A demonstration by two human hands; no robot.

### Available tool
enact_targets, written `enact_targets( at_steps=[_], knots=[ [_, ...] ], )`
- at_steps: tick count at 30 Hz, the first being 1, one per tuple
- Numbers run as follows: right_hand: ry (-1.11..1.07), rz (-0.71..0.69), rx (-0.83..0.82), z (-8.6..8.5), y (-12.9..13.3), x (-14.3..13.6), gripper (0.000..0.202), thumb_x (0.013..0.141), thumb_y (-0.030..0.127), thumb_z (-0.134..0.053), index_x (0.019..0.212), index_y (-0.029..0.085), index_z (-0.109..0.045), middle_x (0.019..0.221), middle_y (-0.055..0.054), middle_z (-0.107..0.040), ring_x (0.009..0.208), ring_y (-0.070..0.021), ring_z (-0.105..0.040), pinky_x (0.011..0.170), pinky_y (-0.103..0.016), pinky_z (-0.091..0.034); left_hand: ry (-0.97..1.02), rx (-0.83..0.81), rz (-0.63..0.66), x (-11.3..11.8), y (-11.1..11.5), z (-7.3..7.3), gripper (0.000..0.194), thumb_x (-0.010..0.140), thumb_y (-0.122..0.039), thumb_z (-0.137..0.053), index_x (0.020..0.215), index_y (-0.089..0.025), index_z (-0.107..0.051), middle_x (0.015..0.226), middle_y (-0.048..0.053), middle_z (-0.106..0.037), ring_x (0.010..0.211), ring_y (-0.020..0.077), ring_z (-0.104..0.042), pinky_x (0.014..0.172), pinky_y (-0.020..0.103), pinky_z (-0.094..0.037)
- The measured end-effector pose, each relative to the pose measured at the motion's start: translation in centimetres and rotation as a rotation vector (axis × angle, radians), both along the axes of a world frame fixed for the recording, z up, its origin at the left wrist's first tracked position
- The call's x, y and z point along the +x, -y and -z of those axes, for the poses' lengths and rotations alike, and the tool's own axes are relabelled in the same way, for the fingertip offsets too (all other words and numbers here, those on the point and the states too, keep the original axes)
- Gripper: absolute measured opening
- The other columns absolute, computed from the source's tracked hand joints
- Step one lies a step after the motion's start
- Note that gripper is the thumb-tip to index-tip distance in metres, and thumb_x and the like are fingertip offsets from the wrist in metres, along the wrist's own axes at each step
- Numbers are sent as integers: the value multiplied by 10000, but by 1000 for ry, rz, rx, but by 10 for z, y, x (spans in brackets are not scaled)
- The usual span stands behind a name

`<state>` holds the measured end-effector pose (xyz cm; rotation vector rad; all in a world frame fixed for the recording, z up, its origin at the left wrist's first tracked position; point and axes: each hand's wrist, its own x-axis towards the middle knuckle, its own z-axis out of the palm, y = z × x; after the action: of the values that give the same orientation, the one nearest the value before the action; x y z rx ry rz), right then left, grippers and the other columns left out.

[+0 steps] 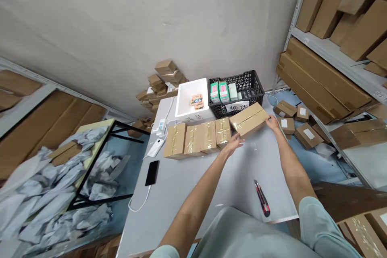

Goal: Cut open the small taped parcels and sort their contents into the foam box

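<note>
A taped cardboard box (249, 117) is held tilted at the right end of a row of taped cardboard boxes (192, 140) on the grey table. My right hand (273, 123) grips its right end, fingers closed on the edge. At its lower left corner is my left hand (233, 145), thumb and fingers bent round the cardboard. Behind the box stands a black plastic crate (255, 96) holding green and pink packets (224, 91). To its left, a white foam box (185, 98) has small printed boxes (196, 100) inside. A red and black utility knife (262, 199) lies near the table's front.
On the table's left are a black phone (152, 172) with a white cable and a white device (156, 148). Cardboard boxes pile behind the table (169, 187) and on the floor (321, 171) at right. Shelves (326, 50) flank both sides; grey bags (54, 189) cover a left stand.
</note>
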<state>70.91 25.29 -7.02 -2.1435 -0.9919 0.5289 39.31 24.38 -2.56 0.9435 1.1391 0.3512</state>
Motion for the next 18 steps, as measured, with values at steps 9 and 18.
enact_targets(
  at_steps=[9, 18],
  knots=[
    [-143, 275, -134, 12, 202, -79, 788, 807, 810, -554, 1245, 169, -689, 1011, -207, -836, 974, -408, -811, 937, -535, -631, -87, 9, 36, -50, 96, 10, 875, 662, -156, -936, 1509, -225, -723, 1702, 177, -630, 1620, 423, -551, 1345, 568, -451],
    [-208, 283, -171, -31, 341, -181, 743, 829, 781, -634, 1315, 220, -665, 1039, -139, -855, 1008, -367, -848, 954, -491, -651, -139, 215, 15, -150, 214, -3, 668, 837, -283, -856, 1490, -263, -720, 1633, 134, -682, 1525, 341, -654, 1309, 522, -527]
  ],
)
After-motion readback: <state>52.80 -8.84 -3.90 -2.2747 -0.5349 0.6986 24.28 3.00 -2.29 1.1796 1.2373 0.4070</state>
